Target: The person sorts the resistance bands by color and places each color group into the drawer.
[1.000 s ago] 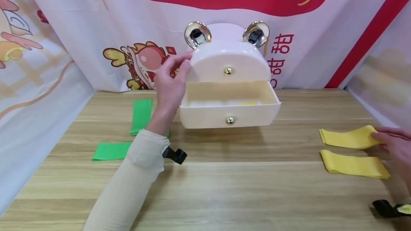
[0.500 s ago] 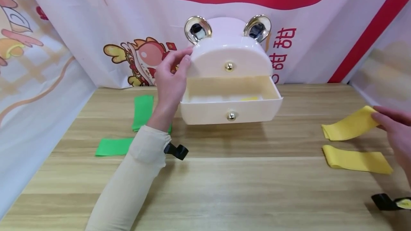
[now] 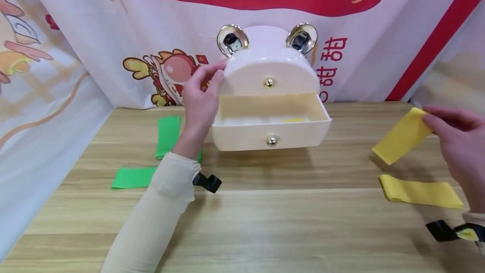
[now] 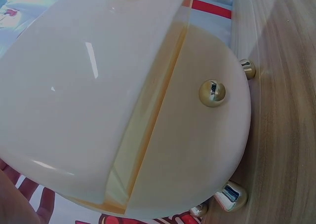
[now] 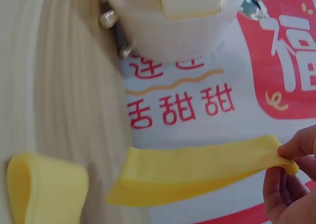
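A white drawer box (image 3: 270, 70) with two gold-rimmed, eye-like discs stands at the back of the table, its lower drawer (image 3: 270, 136) pulled out. Inside the drawer a bit of yellow (image 3: 293, 120) shows. My left hand (image 3: 201, 100) touches the upper left side of the box, its fingers partly hidden at the edge; in the left wrist view, fingers (image 4: 47, 204) lie along that side. At the right, my right hand (image 3: 460, 138) pinches one end of a folded yellow strip (image 5: 197, 167), raised and slanting down. A second folded yellow strip (image 3: 420, 192) lies on the table below.
Several green strips (image 3: 168, 136) lie left of the box, partly hidden by my left forearm. Printed cloth (image 3: 360, 66) hangs right behind the box and along both sides of the wooden table (image 3: 288, 231).
My right hand has lifted the upper yellow strip off the table and moved it slightly left. The left hand stays at the box; the view shifts slightly.
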Action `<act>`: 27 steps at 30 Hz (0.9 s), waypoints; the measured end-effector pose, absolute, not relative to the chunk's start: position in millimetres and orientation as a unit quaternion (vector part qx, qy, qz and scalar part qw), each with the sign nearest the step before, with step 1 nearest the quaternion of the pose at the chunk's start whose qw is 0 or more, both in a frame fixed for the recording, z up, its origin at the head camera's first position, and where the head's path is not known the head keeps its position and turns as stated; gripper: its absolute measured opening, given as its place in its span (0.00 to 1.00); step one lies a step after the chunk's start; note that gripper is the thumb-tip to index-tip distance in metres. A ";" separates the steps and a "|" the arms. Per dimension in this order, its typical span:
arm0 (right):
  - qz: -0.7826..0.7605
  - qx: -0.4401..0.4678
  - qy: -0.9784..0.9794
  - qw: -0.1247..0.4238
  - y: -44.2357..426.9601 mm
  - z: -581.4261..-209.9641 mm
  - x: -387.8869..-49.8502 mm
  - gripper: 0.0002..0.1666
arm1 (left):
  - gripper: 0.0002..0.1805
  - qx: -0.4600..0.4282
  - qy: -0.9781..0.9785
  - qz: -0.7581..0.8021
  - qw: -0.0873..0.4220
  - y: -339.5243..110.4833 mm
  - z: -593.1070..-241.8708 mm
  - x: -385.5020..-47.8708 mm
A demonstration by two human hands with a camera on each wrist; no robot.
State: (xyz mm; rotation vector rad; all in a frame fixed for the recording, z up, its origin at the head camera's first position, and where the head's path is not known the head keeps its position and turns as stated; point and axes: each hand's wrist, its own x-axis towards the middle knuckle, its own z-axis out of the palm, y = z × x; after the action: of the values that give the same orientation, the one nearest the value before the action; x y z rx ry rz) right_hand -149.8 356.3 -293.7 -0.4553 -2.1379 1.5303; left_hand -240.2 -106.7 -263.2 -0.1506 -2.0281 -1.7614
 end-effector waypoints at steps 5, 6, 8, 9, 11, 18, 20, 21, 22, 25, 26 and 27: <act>0.520 -0.181 -0.799 0.241 340.1 -280.0 -150.4 0.12 | 0.14 -0.055 -0.735 -0.639 0.220 -104.4 -265.9 -239.1; 0.503 -0.184 -0.812 0.233 334.7 -275.2 -148.8 0.12 | 0.14 -0.056 -0.735 -0.639 0.222 -104.0 -266.4 -239.0; 0.485 -0.188 -0.824 0.227 325.2 -268.6 -147.4 0.13 | 0.14 -0.058 -0.732 -0.641 0.224 -103.3 -267.0 -239.1; 0.475 -0.189 -0.830 0.223 320.6 -265.6 -146.7 0.16 | 0.14 -0.058 -0.731 -0.642 0.225 -103.0 -267.1 -239.2; 0.462 -0.185 -0.839 0.221 311.4 -259.3 -144.8 0.20 | 0.14 -0.060 -0.728 -0.644 0.225 -102.6 -267.2 -239.6; 0.473 -0.118 -0.822 0.296 280.4 -241.7 -147.4 0.20 | 0.14 -0.054 -0.728 -0.645 0.225 -103.5 -266.2 -239.5; 0.471 -0.107 -0.817 0.315 267.7 -236.1 -148.3 0.20 | 0.14 -0.053 -0.728 -0.645 0.226 -104.6 -265.4 -239.1; 0.469 -0.101 -0.817 0.322 261.2 -232.9 -148.5 0.19 | 0.14 -0.053 -0.728 -0.645 0.227 -105.1 -265.1 -238.9; 0.467 -0.095 -0.816 0.327 255.5 -229.8 -149.0 0.19 | 0.14 -0.055 -0.728 -0.644 0.228 -105.6 -264.9 -238.9; 0.455 -0.081 -0.819 0.342 241.0 -220.4 -149.7 0.18 | 0.14 -0.057 -0.731 -0.641 0.229 -106.4 -264.4 -239.0; 0.451 -0.075 -0.819 0.347 237.3 -217.0 -149.9 0.18 | 0.14 -0.058 -0.732 -0.639 0.230 -106.4 -264.3 -239.2; 0.451 -0.069 -0.817 0.352 234.7 -213.6 -150.3 0.18 | 0.14 -0.058 -0.732 -0.639 0.230 -106.4 -264.3 -239.3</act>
State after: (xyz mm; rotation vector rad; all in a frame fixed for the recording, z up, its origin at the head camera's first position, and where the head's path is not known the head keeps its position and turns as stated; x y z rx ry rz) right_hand -150.3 234.7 -213.6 -0.1785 -2.1156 1.1670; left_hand -239.3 -106.4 -264.3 -0.1609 -2.0134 -1.7563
